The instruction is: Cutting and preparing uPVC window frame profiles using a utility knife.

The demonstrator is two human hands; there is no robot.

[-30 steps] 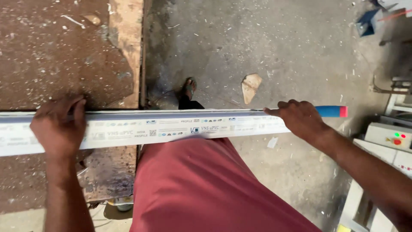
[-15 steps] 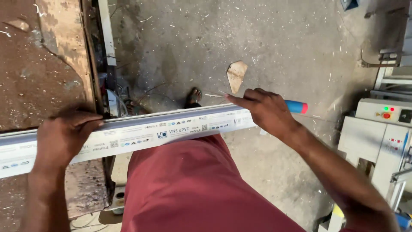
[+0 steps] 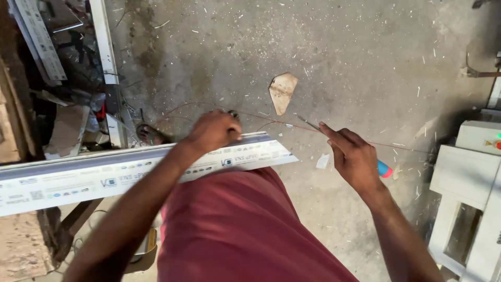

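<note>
Head view: long white profile [image 3: 130,175], laid left to right across the near lap, right end gripped by left hand [image 3: 215,130]. Right hand [image 3: 355,156], apart at right, closed on blue-handled screwdriver [image 3: 383,168].

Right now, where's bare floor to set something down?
Bare concrete floor runs from the tan scrap toward the white machine. Crowded: the offcut pile upper left, and the white profile under the left hand. The right hand holds a screwdriver.
</note>
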